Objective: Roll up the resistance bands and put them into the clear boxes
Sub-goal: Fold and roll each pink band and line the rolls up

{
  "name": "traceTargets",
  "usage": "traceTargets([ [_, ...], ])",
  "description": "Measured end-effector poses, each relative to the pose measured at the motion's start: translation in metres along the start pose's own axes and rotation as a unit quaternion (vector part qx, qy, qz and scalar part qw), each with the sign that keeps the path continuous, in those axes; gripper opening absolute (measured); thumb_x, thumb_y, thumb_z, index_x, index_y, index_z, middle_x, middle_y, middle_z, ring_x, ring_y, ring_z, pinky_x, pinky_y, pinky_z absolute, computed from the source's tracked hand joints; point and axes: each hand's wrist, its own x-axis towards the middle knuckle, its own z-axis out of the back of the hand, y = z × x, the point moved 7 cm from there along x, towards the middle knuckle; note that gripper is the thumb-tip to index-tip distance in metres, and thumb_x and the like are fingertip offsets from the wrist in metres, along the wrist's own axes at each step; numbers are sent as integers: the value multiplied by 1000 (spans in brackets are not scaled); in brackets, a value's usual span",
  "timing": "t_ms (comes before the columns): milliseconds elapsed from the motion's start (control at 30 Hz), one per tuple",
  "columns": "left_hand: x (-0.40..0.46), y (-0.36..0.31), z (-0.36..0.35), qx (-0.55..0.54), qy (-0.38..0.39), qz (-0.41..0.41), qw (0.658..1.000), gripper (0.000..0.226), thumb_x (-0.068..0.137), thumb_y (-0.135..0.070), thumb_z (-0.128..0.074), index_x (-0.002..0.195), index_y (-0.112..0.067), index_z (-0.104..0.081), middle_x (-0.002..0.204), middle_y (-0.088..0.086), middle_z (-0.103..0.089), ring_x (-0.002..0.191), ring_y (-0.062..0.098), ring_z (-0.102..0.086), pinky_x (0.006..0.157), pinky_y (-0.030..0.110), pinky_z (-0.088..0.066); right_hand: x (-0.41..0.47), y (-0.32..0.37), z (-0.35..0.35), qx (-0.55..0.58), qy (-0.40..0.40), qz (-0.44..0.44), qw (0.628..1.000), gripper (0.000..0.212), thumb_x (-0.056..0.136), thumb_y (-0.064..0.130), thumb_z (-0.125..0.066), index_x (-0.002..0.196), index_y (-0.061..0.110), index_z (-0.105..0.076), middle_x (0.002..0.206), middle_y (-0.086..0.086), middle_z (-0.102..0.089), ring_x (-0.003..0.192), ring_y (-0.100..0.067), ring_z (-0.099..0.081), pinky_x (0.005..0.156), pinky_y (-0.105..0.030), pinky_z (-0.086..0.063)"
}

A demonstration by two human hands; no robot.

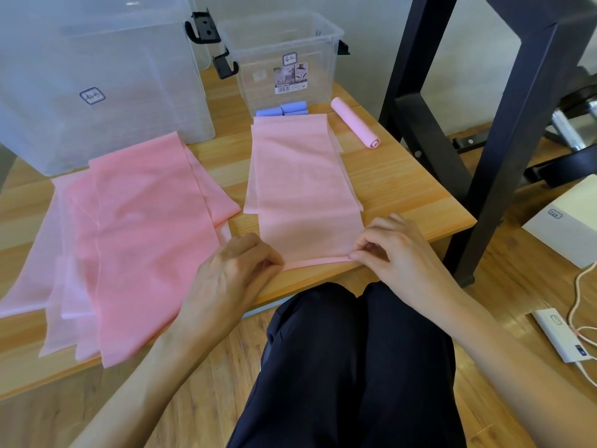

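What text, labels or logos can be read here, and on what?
No text is legible.
Small clear box: sticker with barcode and print, too small to read; square logo above it, blurred.
Large clear box: square logo, characters unreadable.
White box on the floor: small mark, unreadable.
White power strip: small marks, too blurred to read.

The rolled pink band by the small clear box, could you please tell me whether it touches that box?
Apart. The head view shows bare table between the rolled pink band and the small clear box.
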Motion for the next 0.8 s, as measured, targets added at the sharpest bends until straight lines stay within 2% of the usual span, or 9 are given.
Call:
traceTargets([
  [100, -7, 3, -1, -9, -5, 7, 1000, 10, 95, -36, -62, 93, -30, -70, 94, -19, -56, 85, 2, -54, 66, 8, -38, -10, -5, -3, 51, -1, 22, 998, 23, 86, 36, -65, 86, 13, -72, 85, 7, -56, 86, -13, -47, 82, -33, -42],
  [233, 1, 6, -4, -32, -5, 35, 999, 4, 92, -30, -66, 90, -32, -69, 89, -21, -54, 86, -4, -54, 67, 7, -38, -6, -11, 1, 118, -22, -1, 993, 20, 83, 33, -68, 87, 15, -76, 86, 8, -58, 88, -12, -48, 84, -29, -40],
  [367, 8, 12, -5, -47, 30, 59, 997, 9, 95, -31, -61, 89, -33, -67, 87, -21, -56, 87, -1, -54, 68, 16, -42, 2, -11, -2, 81, 32, -24, 996, 24, 88, 36, -60, 87, 15, -71, 88, 10, -55, 91, -8, -42, 88, -30, -33],
  [500, 10, 14, -4, -67, 61, 80, 993, 10, 93, -33, -59, 86, -35, -66, 87, -19, -60, 86, 2, -56, 74, 28, -49, 7, -12, -1, 83, 88, -92, 988, 14, 86, 33, -70, 79, 22, -68, 86, 7, -58, 87, -10, -46, 89, -30, -33],
  [567, 10, 11, -3, -59, 49, 82, 994, 8, 91, -31, -62, 85, -34, -65, 86, -17, -60, 86, 4, -56, 72, 28, -49, 9, -10, 1, 87, 73, -106, 988, 15, 82, 32, -75, 73, 26, -65, 84, 8, -59, 85, -6, -47, 88, -30, -35],
  [667, 8, 8, -1, -45, 25, 58, 997, 8, 91, -28, -64, 87, -34, -65, 88, -15, -57, 85, 7, -56, 69, 30, -49, 6, -7, 0, 87, 33, -83, 992, 16, 82, 30, -75, 71, 30, -62, 81, 12, -57, 86, -5, -48, 85, -30, -37],
  [733, 5, 5, 0, -26, 11, 31, 999, 8, 93, -25, -64, 90, -32, -66, 90, -15, -56, 84, 7, -56, 66, 31, -50, 0, -6, 0, 86, 7, -56, 995, 12, 83, 34, -70, 78, 22, -70, 82, 9, -58, 86, -11, -49, 83, -32, -41],
  [800, 1, 1, -1, -6, 0, 9, 1000, 7, 94, -21, -63, 93, -27, -68, 93, -15, -57, 84, 10, -58, 66, 30, -49, -5, -7, -1, 88, -8, -33, 996, 24, 82, 38, -67, 84, 15, -74, 83, 6, -59, 87, -17, -50, 81, -34, -43],
])
